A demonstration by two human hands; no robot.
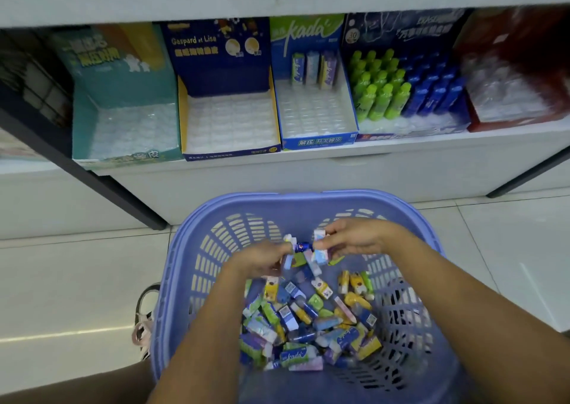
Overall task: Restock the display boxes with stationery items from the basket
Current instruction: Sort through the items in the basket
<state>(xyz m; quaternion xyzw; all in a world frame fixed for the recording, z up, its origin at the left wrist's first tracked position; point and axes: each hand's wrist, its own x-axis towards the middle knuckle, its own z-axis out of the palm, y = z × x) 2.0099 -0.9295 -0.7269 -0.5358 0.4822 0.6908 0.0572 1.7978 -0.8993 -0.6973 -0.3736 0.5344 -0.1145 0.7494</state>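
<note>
Purple basket (172,268), both hands (262,260) gripping erasers (319,246)

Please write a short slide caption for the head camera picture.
Both hands pick small erasers from a purple basket below nearly empty display boxes.

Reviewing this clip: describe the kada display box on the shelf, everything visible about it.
The kada display box is printed cardboard, blue with a green header card bearing white "kada" script. It stands upright on the shelf, between a dark blue Gaspard et Lise box and a box of green and blue bottles. Its clear moulded tray is nearly empty: only three small packs stand at the back. Neither hand touches it.
</note>
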